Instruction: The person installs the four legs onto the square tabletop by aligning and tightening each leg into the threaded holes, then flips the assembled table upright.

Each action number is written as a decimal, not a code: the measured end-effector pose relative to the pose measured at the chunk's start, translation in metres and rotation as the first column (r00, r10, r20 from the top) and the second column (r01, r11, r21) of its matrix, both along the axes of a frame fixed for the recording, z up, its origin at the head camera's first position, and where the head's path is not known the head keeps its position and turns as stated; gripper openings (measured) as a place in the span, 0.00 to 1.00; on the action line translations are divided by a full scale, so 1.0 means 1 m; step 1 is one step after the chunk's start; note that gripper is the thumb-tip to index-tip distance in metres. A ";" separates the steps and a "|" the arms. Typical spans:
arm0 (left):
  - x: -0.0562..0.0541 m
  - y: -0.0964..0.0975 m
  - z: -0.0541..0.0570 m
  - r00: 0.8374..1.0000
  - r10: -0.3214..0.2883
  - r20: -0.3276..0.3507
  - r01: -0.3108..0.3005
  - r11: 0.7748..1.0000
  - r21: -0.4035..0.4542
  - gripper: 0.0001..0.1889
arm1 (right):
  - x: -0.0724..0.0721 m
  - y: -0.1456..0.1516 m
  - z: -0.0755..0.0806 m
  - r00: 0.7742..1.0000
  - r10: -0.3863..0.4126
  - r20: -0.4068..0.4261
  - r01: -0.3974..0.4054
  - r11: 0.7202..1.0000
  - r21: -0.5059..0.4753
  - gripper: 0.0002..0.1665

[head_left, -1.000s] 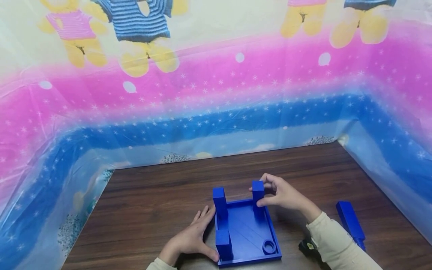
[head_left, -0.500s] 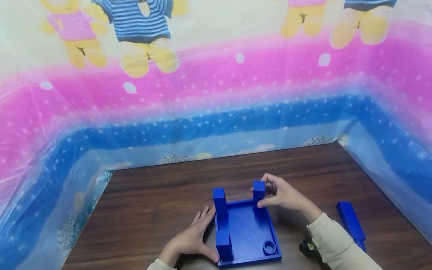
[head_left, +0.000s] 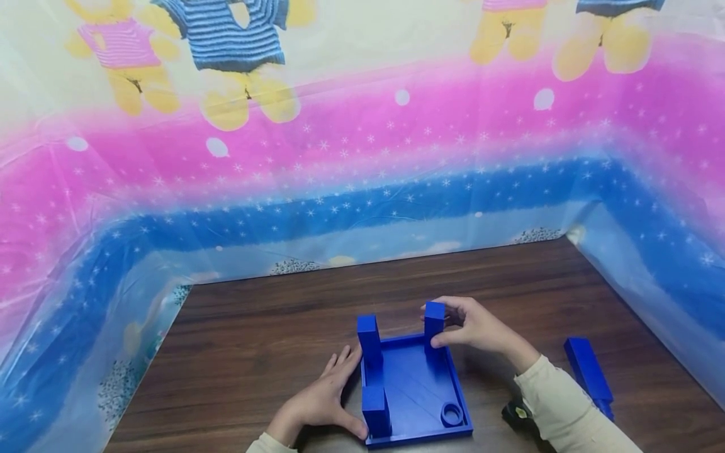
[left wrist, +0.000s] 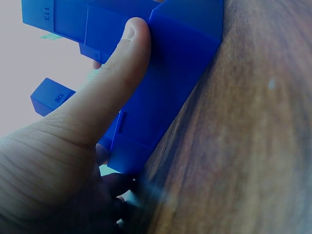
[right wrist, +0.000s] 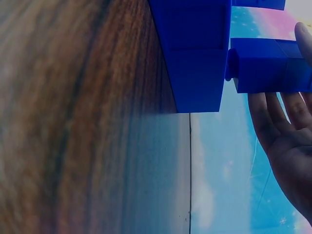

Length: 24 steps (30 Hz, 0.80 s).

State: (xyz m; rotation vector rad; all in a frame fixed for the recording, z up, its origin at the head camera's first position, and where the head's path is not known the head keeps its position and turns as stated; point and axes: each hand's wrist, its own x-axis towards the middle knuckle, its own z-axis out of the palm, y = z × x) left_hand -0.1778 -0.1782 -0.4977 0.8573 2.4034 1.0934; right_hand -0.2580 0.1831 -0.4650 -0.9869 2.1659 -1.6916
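A blue tray-like panel (head_left: pixel 416 390) lies on the wooden table, with square blue legs upright at its far-left corner (head_left: pixel 369 340) and near-left corner (head_left: pixel 376 409). My right hand (head_left: pixel 478 324) pinches another square leg (head_left: pixel 434 319) over the far-right corner, thumb on its near side and fingers behind. The right wrist view shows this leg's (right wrist: pixel 265 66) narrow round end against the panel (right wrist: pixel 197 63). Along the panel's left side rests my left hand (head_left: pixel 317 399), fingers extended, thumb at the near-left corner. A round socket ring (head_left: pixel 452 414) shows at the near-right corner.
A loose blue leg (head_left: pixel 589 371) with a threaded end lies on the table, right of my right forearm. A small black object (head_left: pixel 515 413) sits by the right sleeve. Patterned cloth (head_left: pixel 340 207) hangs around the table's back and sides.
The fingers of my right hand shift slightly on the leg, the upper knuckles coming lower. The left hand and the panel stay in place.
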 end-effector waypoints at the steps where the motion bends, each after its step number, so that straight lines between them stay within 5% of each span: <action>1: 0.000 0.000 0.000 1.000 0.001 0.001 -0.001 1.000 0.001 0.74 | 0.000 0.000 0.000 1.000 -0.003 -0.010 0.003 1.000 0.006 0.35; 24: 0.003 0.001 -0.001 0.999 0.020 -0.032 -0.021 1.000 -0.013 0.75 | 0.004 -0.003 -0.001 0.989 -0.104 -0.101 0.112 0.991 0.079 0.28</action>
